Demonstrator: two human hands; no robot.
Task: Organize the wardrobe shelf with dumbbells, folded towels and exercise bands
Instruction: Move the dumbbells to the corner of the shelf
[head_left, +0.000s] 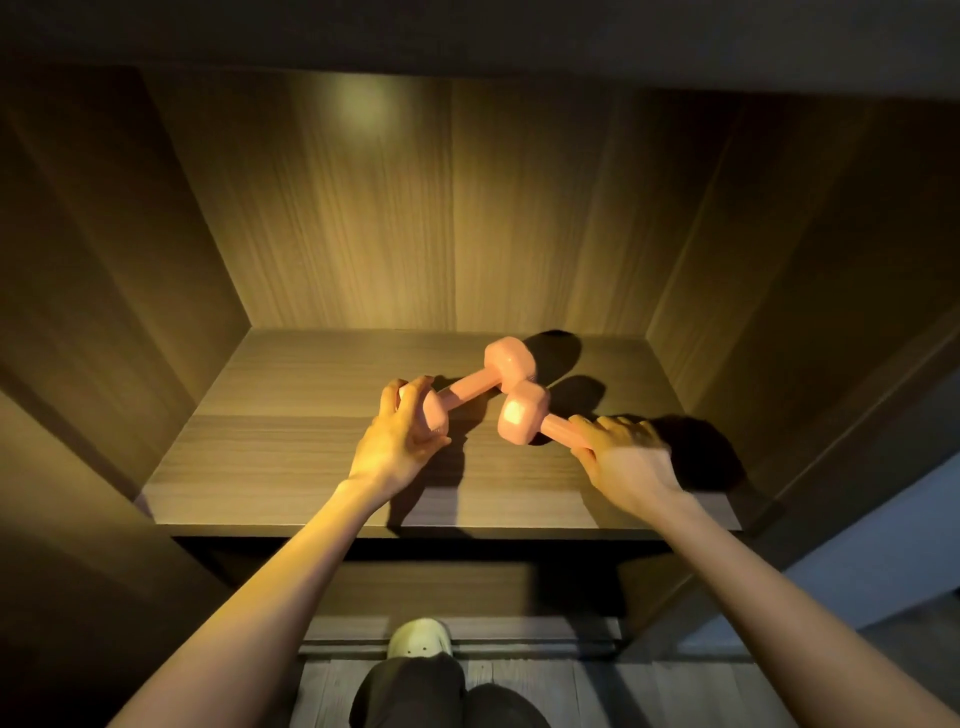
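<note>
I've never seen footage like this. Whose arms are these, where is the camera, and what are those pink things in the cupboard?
No machine here: these are a person's two bare arms, filmed by one wide-angle camera worn on the head, looking forward and down. Hence the shoe on the floor below. Ahead is a wooden wardrobe shelf. The pink things are two dumbbells. The left hand grips the near end of the left dumbbell; the right hand grips the handle of the right dumbbell. Their inner heads look to touch. Whether they rest on the shelf or hover just above it, I cannot tell.
</note>
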